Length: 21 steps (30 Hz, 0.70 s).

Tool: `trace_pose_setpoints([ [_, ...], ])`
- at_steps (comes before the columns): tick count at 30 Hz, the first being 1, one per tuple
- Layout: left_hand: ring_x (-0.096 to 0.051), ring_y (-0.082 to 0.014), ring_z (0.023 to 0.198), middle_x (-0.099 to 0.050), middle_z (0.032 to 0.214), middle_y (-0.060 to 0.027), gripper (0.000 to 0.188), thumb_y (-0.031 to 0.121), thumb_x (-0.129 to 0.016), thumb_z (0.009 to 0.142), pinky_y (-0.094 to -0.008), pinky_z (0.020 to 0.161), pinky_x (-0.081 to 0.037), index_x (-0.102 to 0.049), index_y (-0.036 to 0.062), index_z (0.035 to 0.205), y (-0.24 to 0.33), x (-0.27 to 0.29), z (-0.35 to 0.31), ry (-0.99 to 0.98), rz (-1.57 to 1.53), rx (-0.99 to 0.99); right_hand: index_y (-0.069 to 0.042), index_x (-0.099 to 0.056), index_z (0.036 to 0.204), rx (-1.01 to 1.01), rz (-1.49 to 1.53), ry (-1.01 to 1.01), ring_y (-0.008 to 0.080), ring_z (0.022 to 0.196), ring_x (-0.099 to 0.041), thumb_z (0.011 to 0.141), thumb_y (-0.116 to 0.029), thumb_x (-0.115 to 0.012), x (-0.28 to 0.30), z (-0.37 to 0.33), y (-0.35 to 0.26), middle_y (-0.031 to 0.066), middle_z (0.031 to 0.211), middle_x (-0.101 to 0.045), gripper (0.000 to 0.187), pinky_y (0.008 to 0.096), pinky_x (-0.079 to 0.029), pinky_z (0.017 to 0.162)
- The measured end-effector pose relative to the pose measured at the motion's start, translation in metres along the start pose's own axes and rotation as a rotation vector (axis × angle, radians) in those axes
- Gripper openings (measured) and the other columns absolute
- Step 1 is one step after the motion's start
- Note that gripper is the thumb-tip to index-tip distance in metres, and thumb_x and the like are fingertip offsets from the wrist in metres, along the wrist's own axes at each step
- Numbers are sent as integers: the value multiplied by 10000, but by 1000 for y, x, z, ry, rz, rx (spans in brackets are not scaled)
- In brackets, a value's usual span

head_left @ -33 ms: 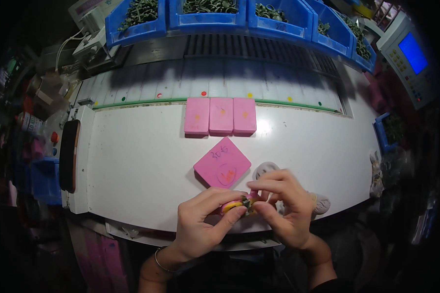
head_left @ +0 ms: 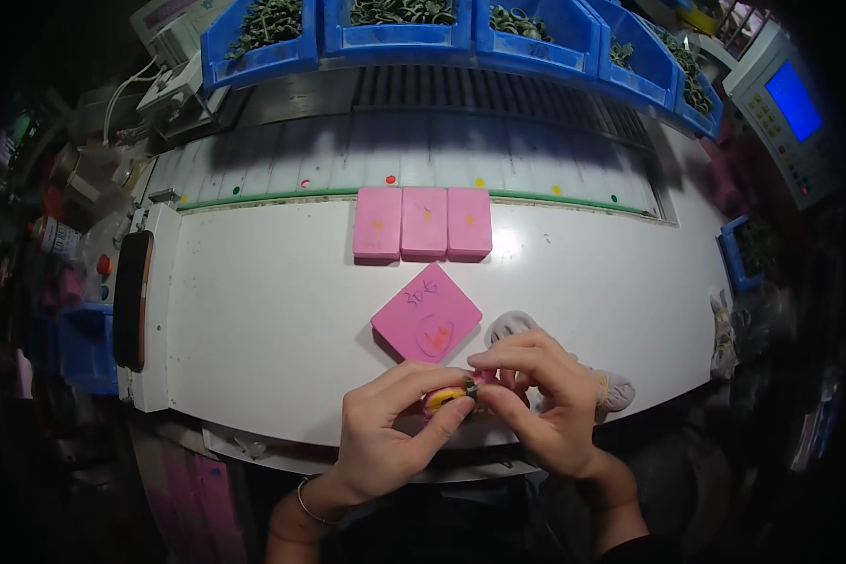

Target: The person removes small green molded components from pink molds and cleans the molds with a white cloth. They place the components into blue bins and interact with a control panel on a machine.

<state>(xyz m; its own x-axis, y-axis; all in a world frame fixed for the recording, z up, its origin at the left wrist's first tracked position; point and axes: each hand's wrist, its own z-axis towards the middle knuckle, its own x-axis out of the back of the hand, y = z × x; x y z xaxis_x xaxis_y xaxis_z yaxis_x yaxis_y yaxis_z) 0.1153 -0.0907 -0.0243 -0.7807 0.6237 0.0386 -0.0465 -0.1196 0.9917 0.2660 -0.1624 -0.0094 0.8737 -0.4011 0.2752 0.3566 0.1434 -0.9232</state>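
Observation:
Near the table's front edge, my left hand (head_left: pixel 381 428) is closed round a small round thing (head_left: pixel 446 396), yellow and pink with a dark middle. Thumb and forefinger grip it from either side. A small dark green piece (head_left: pixel 471 386) shows at its right side, between both hands. My right hand (head_left: pixel 545 404) reaches in from the right, its fingers bent and its thumb close to the green piece. What its fingertips pinch is mostly hidden. Just beyond the hands lies a pink block (head_left: pixel 427 310) with pen marks, turned cornerwise.
Three pink blocks (head_left: pixel 424 222) stand side by side against the green strip. Blue bins (head_left: pixel 399 38) of small dark green pieces line the far side. A grey-white cloth bundle (head_left: pixel 615 391) lies by my right wrist. At the far right is a machine with a blue screen (head_left: pixel 794 106).
My right fingertips have shifted slightly left, closer to the left hand, covering more of the dark green piece. The left hand and the blocks look practically the same.

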Motion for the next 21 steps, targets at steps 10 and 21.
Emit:
trace_pose_setpoints([
  [10,-561,-80,725,-612,838,-55,217,43,-685,797,-198,632,-457,-626,-30,993,-5,-5,-1,-2,-9,64,8,-510,952,-159,391,74,92,729,-534,882,-6,-539,-5,-5,10,50,833,-567,77,198,-434,621],
  [21,-538,-81,761,-583,860,-39,226,-2,-691,783,-194,674,-441,-621,-35,995,-30,-27,-2,371,-268,44,15,-471,1009,-272,497,38,124,824,-581,900,26,-451,-41,-49,16,99,902,-564,112,214,-477,675],
])
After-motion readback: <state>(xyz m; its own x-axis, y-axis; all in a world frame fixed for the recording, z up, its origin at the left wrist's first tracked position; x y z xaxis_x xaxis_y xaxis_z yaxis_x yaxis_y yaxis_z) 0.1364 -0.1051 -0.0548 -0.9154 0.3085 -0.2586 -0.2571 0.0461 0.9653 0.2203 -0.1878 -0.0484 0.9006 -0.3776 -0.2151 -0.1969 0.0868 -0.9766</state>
